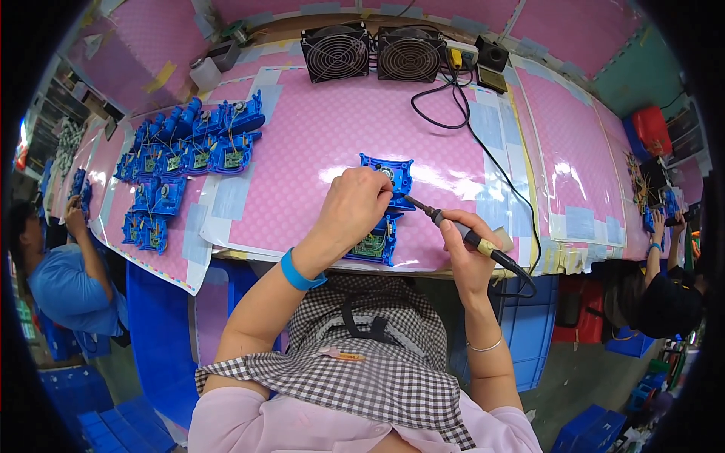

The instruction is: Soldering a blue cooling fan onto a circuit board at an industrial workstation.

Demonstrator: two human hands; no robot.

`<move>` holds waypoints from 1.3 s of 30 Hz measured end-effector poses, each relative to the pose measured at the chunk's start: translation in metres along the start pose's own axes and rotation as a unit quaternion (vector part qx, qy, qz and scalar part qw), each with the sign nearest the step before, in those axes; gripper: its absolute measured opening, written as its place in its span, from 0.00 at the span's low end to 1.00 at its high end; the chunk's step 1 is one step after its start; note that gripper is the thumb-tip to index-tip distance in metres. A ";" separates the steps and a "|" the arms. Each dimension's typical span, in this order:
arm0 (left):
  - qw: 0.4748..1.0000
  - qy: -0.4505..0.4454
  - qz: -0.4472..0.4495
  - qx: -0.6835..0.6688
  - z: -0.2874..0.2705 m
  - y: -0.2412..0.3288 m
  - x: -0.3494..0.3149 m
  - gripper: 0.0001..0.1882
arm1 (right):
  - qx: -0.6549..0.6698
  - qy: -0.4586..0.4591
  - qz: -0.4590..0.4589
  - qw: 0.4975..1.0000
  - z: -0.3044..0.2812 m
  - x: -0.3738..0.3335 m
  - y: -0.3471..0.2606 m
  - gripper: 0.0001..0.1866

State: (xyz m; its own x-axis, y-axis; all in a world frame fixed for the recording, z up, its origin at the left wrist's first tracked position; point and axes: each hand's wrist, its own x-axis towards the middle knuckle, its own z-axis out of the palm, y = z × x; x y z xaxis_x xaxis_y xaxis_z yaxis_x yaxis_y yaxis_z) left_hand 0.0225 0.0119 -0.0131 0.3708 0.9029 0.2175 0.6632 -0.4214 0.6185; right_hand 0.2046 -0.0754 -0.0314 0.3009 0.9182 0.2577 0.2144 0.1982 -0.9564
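Blue plastic housing halves lie open in front of me at the table's near edge. The upper half [402,172] holds a round part, partly covered by my fingers. Just below it, the lower half [388,235] has a green circuit board [370,245] in it. My left hand [353,200] reaches over the upper half with its fingers pinched together; what they grip is hidden. In my right hand [470,253] is a soldering iron [439,219], held like a pen. Its tip points left, close to my left fingertips and the housing's lower edge.
More open blue housings [200,155] with boards and wires stand in rows at the left. Two black fans [337,54] sit at the back. The iron's black cable [498,162] crosses the table's right side. Co-workers sit at left [72,287] and right [668,302].
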 end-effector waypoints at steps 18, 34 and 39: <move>1.000 -0.016 -0.012 -0.008 -0.003 -0.006 -0.002 0.07 | 0.026 0.025 0.000 0.999 -0.002 -0.003 0.000 0.10; 0.975 0.111 -0.103 -0.161 -0.011 -0.001 -0.020 0.07 | 0.070 0.009 0.010 0.997 0.005 -0.004 -0.002 0.08; 0.987 0.103 -0.058 -0.106 -0.005 -0.007 -0.020 0.07 | 0.042 -0.001 0.005 0.999 0.007 0.000 -0.002 0.08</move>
State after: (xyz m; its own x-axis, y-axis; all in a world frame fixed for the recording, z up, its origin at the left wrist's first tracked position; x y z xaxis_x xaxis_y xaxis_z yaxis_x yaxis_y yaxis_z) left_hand 0.0071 -0.0031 -0.0177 0.1458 0.9513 0.2715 0.5351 -0.3067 0.7871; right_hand 0.1978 -0.0734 -0.0303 0.3011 0.9210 0.2473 0.1332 0.2162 -0.9672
